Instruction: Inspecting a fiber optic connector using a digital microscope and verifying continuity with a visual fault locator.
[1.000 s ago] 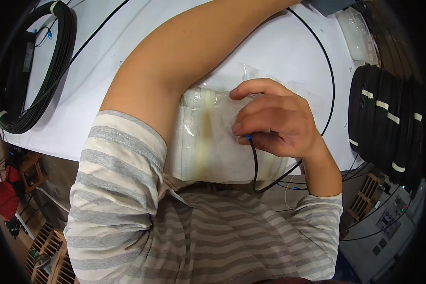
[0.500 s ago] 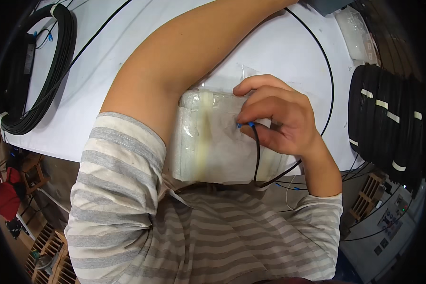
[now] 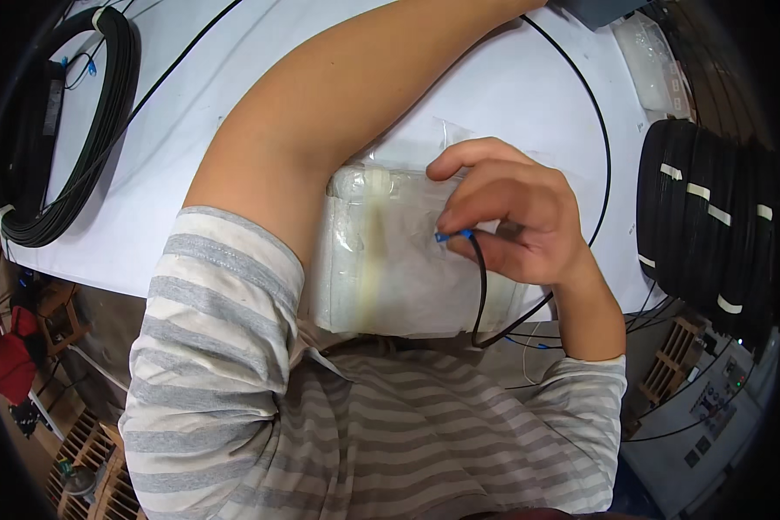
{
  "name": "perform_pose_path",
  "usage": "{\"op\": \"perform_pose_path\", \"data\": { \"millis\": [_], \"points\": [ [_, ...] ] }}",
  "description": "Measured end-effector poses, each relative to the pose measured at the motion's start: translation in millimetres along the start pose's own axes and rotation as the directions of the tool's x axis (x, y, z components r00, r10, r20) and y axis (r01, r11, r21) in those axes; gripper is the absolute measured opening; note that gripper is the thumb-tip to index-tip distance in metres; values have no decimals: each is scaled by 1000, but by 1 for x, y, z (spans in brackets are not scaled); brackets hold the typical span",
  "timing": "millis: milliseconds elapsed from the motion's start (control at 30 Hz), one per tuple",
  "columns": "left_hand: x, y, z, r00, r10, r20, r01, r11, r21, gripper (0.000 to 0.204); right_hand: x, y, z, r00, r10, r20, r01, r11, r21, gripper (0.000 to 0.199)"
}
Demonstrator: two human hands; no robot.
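Observation:
My right hand point(image 3: 513, 217) pinches the blue connector end point(image 3: 452, 235) of a thin black cable point(image 3: 479, 295) between thumb and fingers, just above a stack of clear plastic bags point(image 3: 390, 260) at the near table edge. The cable loops down past the bags and runs back up over the white table point(image 3: 529, 95). My left arm point(image 3: 338, 113) stretches across the table toward the far side; its hand is beyond the top edge of the picture.
A large coil of black cable point(image 3: 69, 147) lies at the far left of the table. Several black cable coils with white tape bands point(image 3: 711, 225) are stacked at the right. Clear bags point(image 3: 650, 52) lie far right. Crates and floor clutter sit below.
My right hand has turned and lifted slightly, bringing the blue connector from under the fingers up into view at the fingertips. The left arm has stayed stretched out.

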State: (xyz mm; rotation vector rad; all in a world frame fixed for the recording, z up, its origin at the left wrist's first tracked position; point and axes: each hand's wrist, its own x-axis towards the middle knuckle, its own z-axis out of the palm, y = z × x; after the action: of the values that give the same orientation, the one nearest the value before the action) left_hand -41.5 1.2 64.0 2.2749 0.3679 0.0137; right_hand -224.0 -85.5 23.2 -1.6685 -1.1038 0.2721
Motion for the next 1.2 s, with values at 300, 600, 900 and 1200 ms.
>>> {"op": "perform_pose_path", "data": {
  "millis": [300, 600, 900, 1200],
  "points": [
    [27, -54, 19, 769, 578, -274, -627, 596, -502, 34, 4, -1, 4, 998, -41, 54, 41, 999, 15, 30],
    [31, -52, 24, 727, 599, -334, -677, 547, -492, 34, 2, -1, 2, 999, -23, 45, 23, 1000, 12, 30],
    [26, -52, 17, 760, 581, -290, -638, 583, -503, 35, 2, 2, 4, 999, -33, 25, 33, 999, 27, 29],
    [21, -50, 13, 758, 580, -298, -642, 582, -499, 34, 2, -2, 4, 1000, -8, 16, 8, 1000, -11, 31]
  ]
}}
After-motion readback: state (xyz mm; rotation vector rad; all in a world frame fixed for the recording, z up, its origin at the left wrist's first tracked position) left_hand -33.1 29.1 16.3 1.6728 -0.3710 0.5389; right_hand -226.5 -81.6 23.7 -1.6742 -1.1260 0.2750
